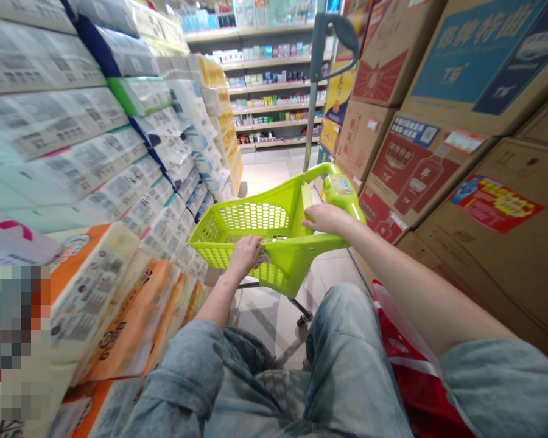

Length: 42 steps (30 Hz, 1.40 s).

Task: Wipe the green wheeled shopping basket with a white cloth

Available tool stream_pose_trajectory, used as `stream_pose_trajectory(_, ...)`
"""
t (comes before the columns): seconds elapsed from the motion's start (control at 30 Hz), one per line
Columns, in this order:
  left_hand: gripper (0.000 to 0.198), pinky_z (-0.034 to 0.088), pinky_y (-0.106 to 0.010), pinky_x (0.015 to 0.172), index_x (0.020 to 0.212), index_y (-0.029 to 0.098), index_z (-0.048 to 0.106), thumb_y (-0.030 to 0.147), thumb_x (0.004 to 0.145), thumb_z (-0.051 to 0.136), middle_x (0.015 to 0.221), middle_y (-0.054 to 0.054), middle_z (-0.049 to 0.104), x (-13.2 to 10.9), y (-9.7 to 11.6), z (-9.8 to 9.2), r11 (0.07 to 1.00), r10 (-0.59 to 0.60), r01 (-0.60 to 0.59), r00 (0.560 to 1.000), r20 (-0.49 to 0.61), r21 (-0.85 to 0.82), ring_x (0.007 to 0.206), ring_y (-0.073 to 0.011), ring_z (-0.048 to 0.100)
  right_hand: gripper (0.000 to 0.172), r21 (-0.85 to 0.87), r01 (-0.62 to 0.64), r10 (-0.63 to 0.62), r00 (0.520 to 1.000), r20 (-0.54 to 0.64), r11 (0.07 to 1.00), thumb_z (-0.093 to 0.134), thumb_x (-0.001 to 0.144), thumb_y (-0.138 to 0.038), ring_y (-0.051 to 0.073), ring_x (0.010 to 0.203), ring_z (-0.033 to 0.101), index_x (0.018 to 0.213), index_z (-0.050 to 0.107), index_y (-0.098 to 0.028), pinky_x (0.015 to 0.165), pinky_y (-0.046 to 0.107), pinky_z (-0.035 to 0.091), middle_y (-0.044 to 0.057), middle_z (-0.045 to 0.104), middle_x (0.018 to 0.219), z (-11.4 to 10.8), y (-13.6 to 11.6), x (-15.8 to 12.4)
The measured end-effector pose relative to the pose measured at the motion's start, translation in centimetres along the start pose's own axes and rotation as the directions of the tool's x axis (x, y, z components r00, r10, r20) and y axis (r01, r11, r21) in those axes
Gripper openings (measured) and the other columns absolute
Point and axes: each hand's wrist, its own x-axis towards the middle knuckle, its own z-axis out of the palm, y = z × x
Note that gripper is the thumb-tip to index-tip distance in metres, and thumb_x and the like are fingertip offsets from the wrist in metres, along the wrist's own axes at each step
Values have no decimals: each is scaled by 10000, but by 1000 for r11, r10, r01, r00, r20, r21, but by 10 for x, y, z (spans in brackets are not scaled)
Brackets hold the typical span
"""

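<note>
A lime-green plastic shopping basket on wheels [256, 216] stands in a narrow shop aisle ahead of my knees. My left hand [245, 252] is closed over the basket's near rim, fingers curled down inside. My right hand [325, 218] rests on the right rim, fingers wrapped round it near the green handle mount [342, 191]. A grey pull handle [324, 55] rises from the basket's far side. My legs in blue jeans [342, 365] fill the lower part of the view.
Stacked packs of tissue paper [95, 158] wall the left side. Brown cardboard cartons [461, 152] with red and blue labels are piled on the right. A red bag [406, 359] lies by my right leg. Shelves of goods [274, 67] stand at the aisle's far end.
</note>
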Motion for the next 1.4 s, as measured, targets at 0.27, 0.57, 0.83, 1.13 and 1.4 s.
stream_pose_trajectory(0.27,200,421,-323,797,943,146,553,288,892,421,911,-86,586,14,21,-12,982,-26,-9,983,181,189,864,-203,546,371,-38,-15,14,999,-29,999,410,876,-412,233,926,615,1020,617,-139,754,281,435,142,657,1029,1,5,0)
stream_pose_trajectory(0.57,285,410,-374,848,1057,131,547,281,901,362,984,-112,574,24,66,-11,999,52,-52,996,69,6,918,-225,523,377,-47,-9,6,998,-60,999,425,871,-395,231,932,611,1067,612,-133,761,280,434,135,656,1032,-2,5,0)
stream_pose_trajectory(0.83,651,404,-356,957,1334,113,309,108,699,453,1248,-124,503,16,41,-8,891,32,-23,999,13,-454,1105,-212,493,390,-41,-6,5,999,-43,999,415,875,-392,223,944,607,1103,608,-141,778,276,429,126,649,1061,-2,10,2)
stream_pose_trajectory(1.13,267,457,-314,802,1026,167,521,119,775,446,953,-68,588,27,37,-12,986,29,3,981,191,-166,882,-187,557,399,-32,-18,17,1000,-26,999,418,869,-394,239,957,606,1117,602,-142,792,294,428,134,639,1084,0,11,6)
stream_pose_trajectory(1.4,213,430,-314,793,1027,172,514,173,822,452,942,-65,583,21,39,-7,994,35,-26,996,86,-106,875,-188,544,376,8,22,-22,999,-44,1000,432,868,-356,221,993,588,1136,600,-153,824,283,420,115,624,1125,0,21,7)
